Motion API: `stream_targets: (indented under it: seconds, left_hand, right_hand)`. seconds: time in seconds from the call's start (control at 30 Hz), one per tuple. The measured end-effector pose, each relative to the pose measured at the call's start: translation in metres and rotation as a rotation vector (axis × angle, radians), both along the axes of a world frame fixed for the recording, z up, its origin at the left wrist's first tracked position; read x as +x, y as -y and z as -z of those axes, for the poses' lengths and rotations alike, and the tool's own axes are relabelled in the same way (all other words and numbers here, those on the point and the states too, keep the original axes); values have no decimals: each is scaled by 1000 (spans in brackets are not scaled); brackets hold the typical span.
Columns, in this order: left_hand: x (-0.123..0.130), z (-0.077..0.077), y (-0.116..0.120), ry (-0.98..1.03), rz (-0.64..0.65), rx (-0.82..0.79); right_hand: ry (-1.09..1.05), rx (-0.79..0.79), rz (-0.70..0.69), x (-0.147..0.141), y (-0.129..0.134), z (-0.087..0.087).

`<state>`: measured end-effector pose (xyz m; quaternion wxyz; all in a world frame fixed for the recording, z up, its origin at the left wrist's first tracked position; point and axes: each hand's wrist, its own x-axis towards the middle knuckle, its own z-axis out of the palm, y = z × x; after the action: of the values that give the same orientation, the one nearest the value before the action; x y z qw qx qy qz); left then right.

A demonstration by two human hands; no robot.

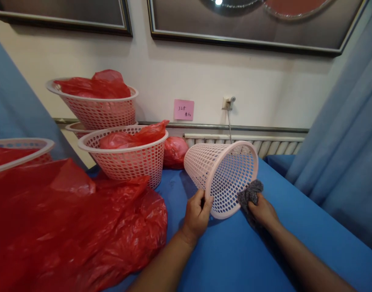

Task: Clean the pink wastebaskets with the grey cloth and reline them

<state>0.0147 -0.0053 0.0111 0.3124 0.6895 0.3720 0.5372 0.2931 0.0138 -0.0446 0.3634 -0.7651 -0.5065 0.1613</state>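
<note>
A pale pink perforated basket (201,160) lies tilted on its side on the blue table surface (225,251), its round opening facing me. My left hand (198,213) grips the rim at the lower left, thumb on the inner side. Bunched in my right hand (261,209) is a dark grey cloth (251,194), pressed to the lower right of the rim. Part of the cloth hangs below that hand. The basket's inside shows no contents.
Pink baskets (127,156) with red bags stand at the left, some stacked. A large red plastic bag (82,227) covers the near left. Behind are a radiator (265,144), a pink note (183,110) and a plugged-in cord (229,123). A blue curtain (344,142) hangs at right.
</note>
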Motion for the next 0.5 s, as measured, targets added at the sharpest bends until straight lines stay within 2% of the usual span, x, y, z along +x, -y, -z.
stream_targets:
  seconds: [0.07,0.13,0.3,0.33,0.4,0.5]
  left_hand:
    - [1,2,-1,5,-10,-13]
    - [3,4,0,2,2,-30]
    - [7,1,4,12,73,-60]
    - [6,0,4,21,82,-62]
    - [4,-1,4,39,99,-71]
    - [3,2,4,61,132,-101]
  right_hand:
    - [23,-44,-57,-14,18,7]
    - [15,-52,-160,-32,38,6]
    - [-189,65,-564,-88,88,-12]
    - [-208,134,-586,-96,95,-18]
    - [-173,343,-528,-101,100,-37]
    - [18,702,-406,-93,87,-76]
